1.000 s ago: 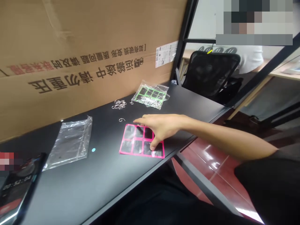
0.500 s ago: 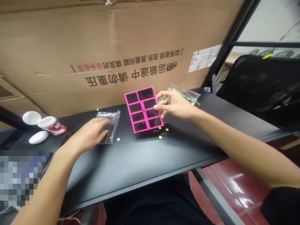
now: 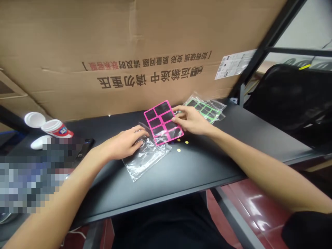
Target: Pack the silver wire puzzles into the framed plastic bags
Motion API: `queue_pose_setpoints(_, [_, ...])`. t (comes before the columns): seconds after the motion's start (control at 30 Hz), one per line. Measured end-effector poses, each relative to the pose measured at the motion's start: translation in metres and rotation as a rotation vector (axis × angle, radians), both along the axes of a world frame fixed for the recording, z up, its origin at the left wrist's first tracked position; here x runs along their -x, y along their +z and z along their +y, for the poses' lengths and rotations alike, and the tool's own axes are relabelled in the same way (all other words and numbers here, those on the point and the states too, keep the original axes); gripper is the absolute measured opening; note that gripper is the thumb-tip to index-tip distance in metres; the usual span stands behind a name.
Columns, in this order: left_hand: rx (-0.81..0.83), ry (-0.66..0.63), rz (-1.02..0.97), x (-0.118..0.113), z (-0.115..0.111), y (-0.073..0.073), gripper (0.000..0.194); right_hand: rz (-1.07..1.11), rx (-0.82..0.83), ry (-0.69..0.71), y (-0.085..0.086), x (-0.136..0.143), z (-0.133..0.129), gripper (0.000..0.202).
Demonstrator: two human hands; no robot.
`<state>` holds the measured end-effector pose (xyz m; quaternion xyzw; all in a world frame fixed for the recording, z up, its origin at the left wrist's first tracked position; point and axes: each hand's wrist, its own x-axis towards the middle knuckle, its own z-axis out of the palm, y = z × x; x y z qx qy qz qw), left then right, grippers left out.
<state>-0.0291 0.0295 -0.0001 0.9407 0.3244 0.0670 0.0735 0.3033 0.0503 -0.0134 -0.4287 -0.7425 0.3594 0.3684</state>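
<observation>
The right hand [image 3: 191, 119] pinches the pink card [image 3: 163, 123] by its side, over the black table [image 3: 207, 169]. The left hand [image 3: 129, 141] has bent fingers on the clear bag [image 3: 147, 159]; I can't tell if it grips.

The left arm [image 3: 83, 177] reaches forward, and the left hand [image 3: 126, 143] is back side up, with bent fingers and the thumb pointing inward. The right arm [image 3: 259, 169] reaches in too, and the right hand [image 3: 193, 121] makes a pinching grip.
</observation>
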Motion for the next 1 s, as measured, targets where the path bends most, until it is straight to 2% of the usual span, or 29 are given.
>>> queue_pose_setpoints(0.13, [-0.004,0.078,-0.001,0.003,-0.002,-0.001,0.017,-0.085,-0.074,-0.001,-0.002,0.001,-0.005,0.047])
queue_pose_setpoints(0.37, [-0.253,0.193,0.106,-0.008,-0.015,0.003,0.017,-0.104,-0.073,0.142,0.009,0.004,-0.016,0.052])
queue_pose_setpoints(0.47, [-0.389,0.171,0.132,-0.014,-0.017,0.001,0.016,-0.093,0.013,0.258,0.01,0.008,-0.018,0.053])
queue_pose_setpoints(0.53, [-0.481,0.12,0.102,-0.019,-0.02,0.001,0.017,-0.089,0.041,0.287,0.008,0.013,-0.018,0.053])
queue_pose_setpoints(0.63, [-0.602,0.04,-0.004,-0.027,-0.023,0.002,0.022,-0.117,-0.062,0.226,0.004,0.021,-0.019,0.047])
queue_pose_setpoints(0.7, [-0.672,0.015,-0.06,-0.03,-0.025,0.002,0.022,-0.101,-0.079,0.245,0.003,0.023,-0.019,0.043])
queue_pose_setpoints(0.77, [-0.722,0.011,-0.102,-0.03,-0.026,0.002,0.019,-0.023,0.037,0.324,0.003,0.023,-0.018,0.045])
queue_pose_setpoints(0.87, [-0.715,-0.016,-0.162,-0.03,-0.027,-0.001,0.014,0.103,0.339,0.372,0.004,0.021,-0.019,0.067])
queue_pose_setpoints(0.93, [-0.667,-0.087,-0.193,-0.031,-0.028,-0.003,0.011,0.128,0.481,0.36,0.003,0.02,-0.02,0.085])
queue_pose_setpoints(1.0, [-0.631,-0.18,-0.222,-0.033,-0.03,-0.005,0.009,0.111,0.539,0.387,0.002,0.021,-0.023,0.094])
